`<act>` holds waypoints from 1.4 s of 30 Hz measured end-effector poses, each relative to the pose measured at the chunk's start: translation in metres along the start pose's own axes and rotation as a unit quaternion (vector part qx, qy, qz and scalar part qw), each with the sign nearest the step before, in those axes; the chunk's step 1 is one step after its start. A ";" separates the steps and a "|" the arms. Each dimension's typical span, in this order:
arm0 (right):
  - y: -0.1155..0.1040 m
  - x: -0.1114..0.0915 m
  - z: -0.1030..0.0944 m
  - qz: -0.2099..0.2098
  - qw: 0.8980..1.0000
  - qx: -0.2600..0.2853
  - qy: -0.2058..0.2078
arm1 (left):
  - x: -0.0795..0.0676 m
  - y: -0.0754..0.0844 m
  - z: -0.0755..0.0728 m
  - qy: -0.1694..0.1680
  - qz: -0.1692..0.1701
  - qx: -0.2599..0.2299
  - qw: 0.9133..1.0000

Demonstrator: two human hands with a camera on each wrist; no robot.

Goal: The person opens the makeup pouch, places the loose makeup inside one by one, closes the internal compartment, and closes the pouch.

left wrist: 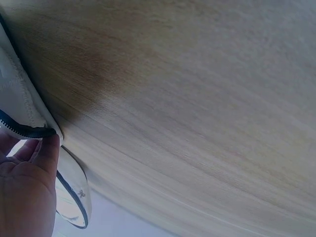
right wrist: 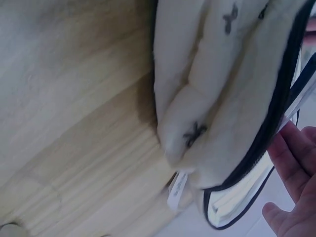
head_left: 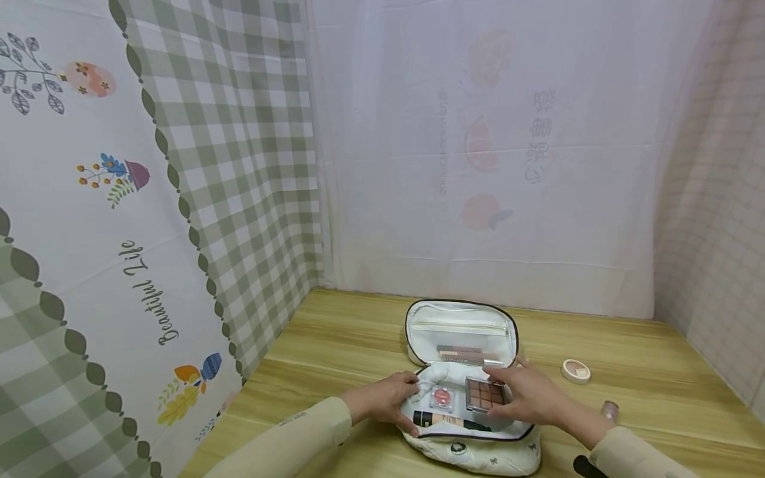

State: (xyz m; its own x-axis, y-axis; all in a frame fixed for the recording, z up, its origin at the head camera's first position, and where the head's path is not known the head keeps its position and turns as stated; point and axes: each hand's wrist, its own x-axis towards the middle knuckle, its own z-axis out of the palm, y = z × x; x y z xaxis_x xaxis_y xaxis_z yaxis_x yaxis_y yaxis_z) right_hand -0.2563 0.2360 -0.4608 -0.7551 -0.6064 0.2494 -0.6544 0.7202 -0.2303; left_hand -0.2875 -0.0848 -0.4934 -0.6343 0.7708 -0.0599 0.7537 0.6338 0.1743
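A white makeup bag with dark piping lies with its lid folded back. My left hand grips the left side of its rim; in the left wrist view, thumb and fingers pinch the zipper edge. Over the right half of the opening, my right hand holds an eyeshadow palette with several brown pans by its right end. Inside the bag are a small clear compact with a red centre and a black-and-beige tube. Slim tubes show in the lid's clear pocket.
Right of the bag, a round cream compact lies on the wooden table. A small pinkish item is by the right forearm, and a black object sits partly under the sleeve. Cloth curtains surround the table.
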 end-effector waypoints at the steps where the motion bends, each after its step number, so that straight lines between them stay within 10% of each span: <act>1: -0.001 0.001 0.001 -0.001 1.000 0.001 -0.005 | 0.000 0.000 0.000 0.000 0.000 -0.001 1.000; 42: -0.021 0.021 0.033 0.028 0.995 -0.090 -0.029 | -0.001 0.000 0.000 -0.004 -0.004 -0.004 1.000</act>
State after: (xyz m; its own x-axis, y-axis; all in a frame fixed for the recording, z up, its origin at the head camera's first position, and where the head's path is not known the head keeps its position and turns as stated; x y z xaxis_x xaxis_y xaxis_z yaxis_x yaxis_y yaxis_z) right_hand -0.2598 0.1963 -0.4819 -0.7942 -0.5789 0.1847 -0.5981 0.7984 -0.0690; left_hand -0.2869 -0.0858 -0.4931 -0.6392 0.7660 -0.0685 0.7471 0.6396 0.1812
